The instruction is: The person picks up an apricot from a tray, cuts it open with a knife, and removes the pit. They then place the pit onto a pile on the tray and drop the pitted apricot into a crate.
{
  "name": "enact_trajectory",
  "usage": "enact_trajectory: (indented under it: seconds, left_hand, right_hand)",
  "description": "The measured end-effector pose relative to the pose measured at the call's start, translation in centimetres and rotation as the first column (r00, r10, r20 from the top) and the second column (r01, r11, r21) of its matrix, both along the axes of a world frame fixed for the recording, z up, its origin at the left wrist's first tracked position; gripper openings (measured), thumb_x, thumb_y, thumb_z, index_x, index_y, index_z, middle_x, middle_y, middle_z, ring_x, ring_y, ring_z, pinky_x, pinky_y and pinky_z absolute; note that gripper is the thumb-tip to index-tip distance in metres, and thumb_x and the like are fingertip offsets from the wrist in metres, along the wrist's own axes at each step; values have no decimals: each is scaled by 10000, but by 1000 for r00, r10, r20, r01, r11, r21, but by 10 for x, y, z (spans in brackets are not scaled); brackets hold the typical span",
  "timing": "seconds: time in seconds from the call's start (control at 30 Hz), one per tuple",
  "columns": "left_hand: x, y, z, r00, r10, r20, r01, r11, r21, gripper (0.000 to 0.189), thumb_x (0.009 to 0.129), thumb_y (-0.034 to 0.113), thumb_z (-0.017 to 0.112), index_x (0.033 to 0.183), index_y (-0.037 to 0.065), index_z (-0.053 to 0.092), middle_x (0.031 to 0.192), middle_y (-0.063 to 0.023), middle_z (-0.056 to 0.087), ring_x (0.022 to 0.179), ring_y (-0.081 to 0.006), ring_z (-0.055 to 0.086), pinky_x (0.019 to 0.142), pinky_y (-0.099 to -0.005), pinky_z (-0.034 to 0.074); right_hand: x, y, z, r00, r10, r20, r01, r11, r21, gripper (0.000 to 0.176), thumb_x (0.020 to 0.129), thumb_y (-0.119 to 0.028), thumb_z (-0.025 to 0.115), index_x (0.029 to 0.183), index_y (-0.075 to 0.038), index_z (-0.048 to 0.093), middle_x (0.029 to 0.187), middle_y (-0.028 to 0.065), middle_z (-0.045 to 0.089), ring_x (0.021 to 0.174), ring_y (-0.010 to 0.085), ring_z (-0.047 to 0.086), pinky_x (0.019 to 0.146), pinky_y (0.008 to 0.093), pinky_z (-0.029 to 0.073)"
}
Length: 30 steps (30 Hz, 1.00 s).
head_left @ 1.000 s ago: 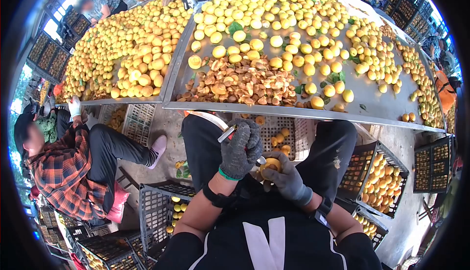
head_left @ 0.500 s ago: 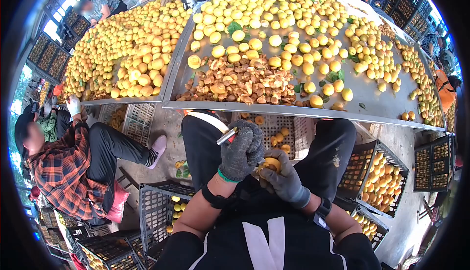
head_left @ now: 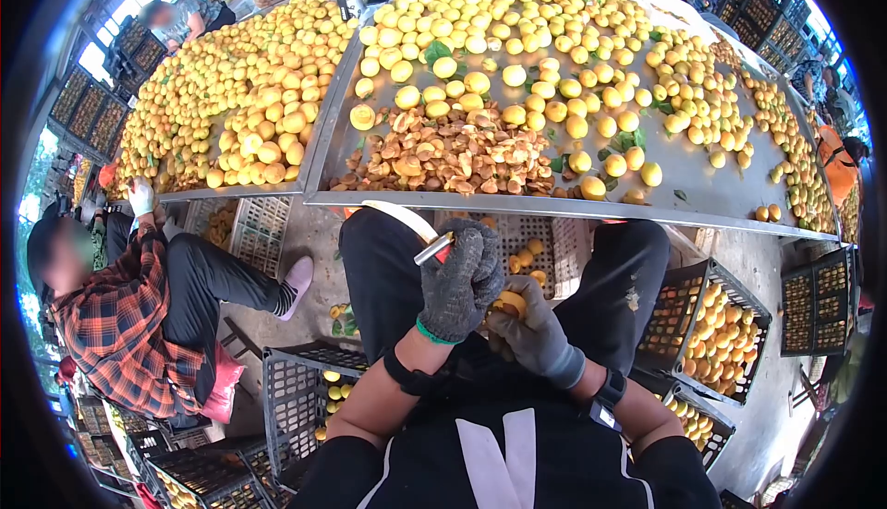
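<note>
My left hand, in a dark knitted glove, is closed around a small tool with a shiny metal tube end and a red part; its working end is hidden. Close beside it, my right hand, in a grey coated glove, grips an apricot whose orange side faces up. Both hands are together above my lap, before the metal table. On that table lies a heap of brownish apricot pieces, with whole yellow apricots spread around it.
Below the table edge stands a pale crate with some apricots. Black crates of fruit are at my right, another black crate at my left. A person in a plaid shirt sits at left. Other people are across the table.
The left hand has turned and shifted slightly right, so the tool's red part shows more. The right hand still holds the apricot, now partly covered by its fingers.
</note>
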<state>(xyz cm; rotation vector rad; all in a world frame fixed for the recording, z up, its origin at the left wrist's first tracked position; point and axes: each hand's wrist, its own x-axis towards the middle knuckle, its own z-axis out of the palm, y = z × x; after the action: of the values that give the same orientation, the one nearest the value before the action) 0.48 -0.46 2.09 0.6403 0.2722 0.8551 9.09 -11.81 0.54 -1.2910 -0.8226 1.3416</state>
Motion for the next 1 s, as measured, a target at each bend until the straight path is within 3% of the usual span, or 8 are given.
enact_trajectory:
  seconds: [0.17, 0.23, 0.47, 0.57, 0.63, 0.8, 0.97, 1.0]
  left_hand:
    - [0, -3, 4, 999, 39, -20, -41, 991, -128, 131, 947, 220, 544, 936, 90, 544, 589, 31, 389, 423, -57, 325, 365, -196, 271]
    - [2, -2, 3, 999, 28, -27, -32, 989, -144, 136, 945, 224, 547, 913, 92, 542, 579, 35, 386, 405, -58, 320, 357, -200, 267]
    - [14, 6, -6, 995, -20, -100, -17, 934, -356, 190, 937, 250, 558, 810, 116, 515, 560, 51, 403, 368, -73, 341, 333, -222, 261]
    - [20, 9, -29, 977, 58, -204, -116, 952, -285, 169, 949, 294, 524, 890, 135, 534, 590, 57, 388, 397, -68, 320, 357, -219, 253]
    - [25, 16, -32, 962, 122, -245, -185, 950, -251, 170, 945, 294, 534, 877, 138, 533, 577, 58, 380, 393, -68, 323, 355, -221, 251]
    - [3, 40, -11, 982, 168, -83, -182, 961, -210, 204, 940, 305, 548, 821, 140, 525, 545, 57, 348, 379, -75, 312, 341, -235, 251]
    - [-4, 45, -19, 983, 166, -81, -180, 959, -220, 195, 952, 306, 520, 846, 143, 531, 563, 62, 350, 386, -68, 285, 351, -228, 238]
    - [-5, 45, -25, 985, 150, -87, -166, 960, -227, 211, 956, 327, 506, 867, 139, 541, 575, 65, 361, 395, -61, 284, 361, -220, 237]
  right_hand:
    - [-3, -3, -19, 961, -68, 268, 4, 973, 232, 371, 890, -35, 574, 1202, -57, 374, 952, 118, 547, 681, 159, 577, 587, 282, 482]
    - [2, 3, -19, 717, -323, 617, -82, 841, 535, 437, 845, -33, 623, 1210, -32, 383, 1021, 188, 556, 828, 308, 618, 704, 360, 501]
    - [15, 4, -41, 636, -254, 729, -202, 857, 475, 524, 784, -14, 678, 1218, -8, 384, 1049, 228, 551, 938, 387, 599, 778, 397, 490]
    - [6, 3, -45, 768, -260, 585, -35, 895, 445, 469, 820, -45, 661, 1214, -26, 408, 1044, 174, 562, 917, 293, 613, 774, 361, 494]
    - [5, 9, -42, 980, -173, 94, 153, 970, 190, 331, 909, -168, 591, 1171, -49, 427, 882, 72, 555, 672, 115, 565, 555, 241, 470]
    - [35, 28, -18, 972, -232, -24, 232, 949, 215, 348, 958, -380, 478, 1123, -74, 491, 752, 20, 527, 515, 71, 499, 468, 190, 398]
    - [107, 104, -29, 977, -112, 180, 43, 937, 348, 400, 978, -396, 429, 1128, -39, 528, 869, 48, 585, 670, 64, 535, 529, 201, 448]
    - [119, 118, -29, 976, 51, -212, -38, 997, 65, 388, 976, -394, 430, 1091, -44, 553, 823, 41, 574, 556, 81, 491, 459, 205, 397]
